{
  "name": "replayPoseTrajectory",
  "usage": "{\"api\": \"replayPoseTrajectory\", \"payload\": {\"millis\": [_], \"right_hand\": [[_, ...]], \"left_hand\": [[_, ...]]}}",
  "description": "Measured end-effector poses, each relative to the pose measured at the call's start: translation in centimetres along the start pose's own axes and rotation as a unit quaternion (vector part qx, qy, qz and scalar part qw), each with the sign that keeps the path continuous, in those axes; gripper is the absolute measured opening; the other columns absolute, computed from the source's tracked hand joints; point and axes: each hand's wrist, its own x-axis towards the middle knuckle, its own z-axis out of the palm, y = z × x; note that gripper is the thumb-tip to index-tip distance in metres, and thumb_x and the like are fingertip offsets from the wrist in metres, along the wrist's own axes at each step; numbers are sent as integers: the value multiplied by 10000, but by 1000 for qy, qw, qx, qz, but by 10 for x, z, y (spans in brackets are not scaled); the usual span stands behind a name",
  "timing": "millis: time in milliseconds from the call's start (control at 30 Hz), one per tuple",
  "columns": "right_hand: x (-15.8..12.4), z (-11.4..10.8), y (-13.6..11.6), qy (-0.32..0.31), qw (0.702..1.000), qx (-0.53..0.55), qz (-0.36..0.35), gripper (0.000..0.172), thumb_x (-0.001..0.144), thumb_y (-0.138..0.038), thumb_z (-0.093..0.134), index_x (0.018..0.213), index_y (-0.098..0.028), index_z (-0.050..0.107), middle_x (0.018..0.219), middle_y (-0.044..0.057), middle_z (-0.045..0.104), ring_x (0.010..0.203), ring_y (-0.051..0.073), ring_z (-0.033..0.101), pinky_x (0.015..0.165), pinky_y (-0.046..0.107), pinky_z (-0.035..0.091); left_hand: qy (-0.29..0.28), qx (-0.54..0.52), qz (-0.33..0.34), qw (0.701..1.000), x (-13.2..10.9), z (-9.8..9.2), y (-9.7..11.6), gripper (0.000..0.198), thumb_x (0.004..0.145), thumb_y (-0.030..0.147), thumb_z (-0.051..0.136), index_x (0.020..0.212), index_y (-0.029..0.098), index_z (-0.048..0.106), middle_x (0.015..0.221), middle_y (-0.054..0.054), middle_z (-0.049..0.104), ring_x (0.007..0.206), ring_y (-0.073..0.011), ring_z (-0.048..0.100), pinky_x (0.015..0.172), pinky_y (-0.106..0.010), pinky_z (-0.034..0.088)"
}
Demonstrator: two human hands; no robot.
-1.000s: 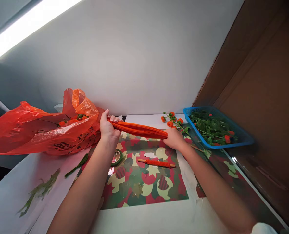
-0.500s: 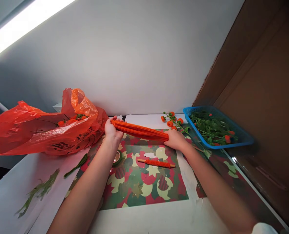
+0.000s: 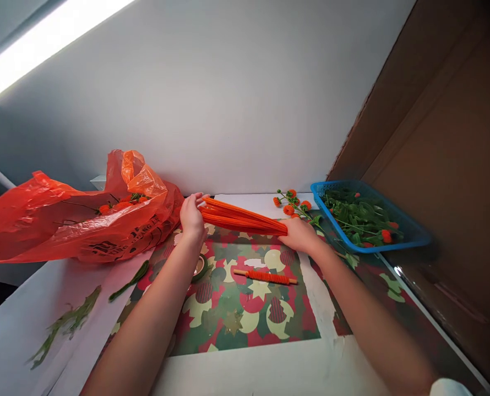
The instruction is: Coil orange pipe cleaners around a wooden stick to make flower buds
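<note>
A bundle of orange pipe cleaners (image 3: pixel 245 216) stretches between my two hands, above the patterned sheet. My right hand (image 3: pixel 300 235) is closed around its right end. At the left end the stems fan apart slightly. My left hand (image 3: pixel 192 215) is against these ends with its fingers stretched out; part of the fingers is hidden behind the stems. Below the bundle lies a wooden stick (image 3: pixel 265 276) with orange pipe cleaner wound around it. A roll of green tape (image 3: pixel 201 267) sits by my left forearm, partly covered by it.
At left is a red plastic bag (image 3: pixel 80 231) with orange flowers inside. Green stems (image 3: pixel 129 280) and leafy scraps (image 3: pixel 69 319) lie before it. Orange flower sprigs (image 3: pixel 292 206) lie beside a blue basket (image 3: pixel 339 236) of greenery. A cardboard panel (image 3: pixel 443 137) stands at right.
My left hand has turned upright and its fingers have loosened at the bundle's left end, where the stems now spread more. My right hand keeps its hold, almost unmoved.
</note>
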Motion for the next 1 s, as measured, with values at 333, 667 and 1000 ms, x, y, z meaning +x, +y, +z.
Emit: {"api": "replayPoseTrajectory", "payload": {"millis": [333,667,1000], "right_hand": [[1,-7,8,-16,999,-17,41,246,784,-331,530,953,-250,689,937,65,695,848,238,642,586,243,387],[-3,-10,3,-1,1000,-27,16,252,784,-300,516,979,-289,675,903,33,704,805,210,641,570,232,360],[-12,-26,-12,21,998,-54,-22,217,740,-274,542,910,-286,676,840,17,699,788,205,630,567,247,350]], "left_hand": [[-46,408,476,778,-37,1,5,698,811,461,539,1390,183,267,1467,-186,289,1377,-323,241,1113,-537,99],[-326,570,521,545,-65,15,0,742,731,417,645,1383,246,336,1500,-110,307,1384,-322,239,1123,-569,31],[-329,683,378,531,-53,13,-19,227,748,106,481,939,166,588,875,-100,681,846,-256,637,742,-353,465]]}}
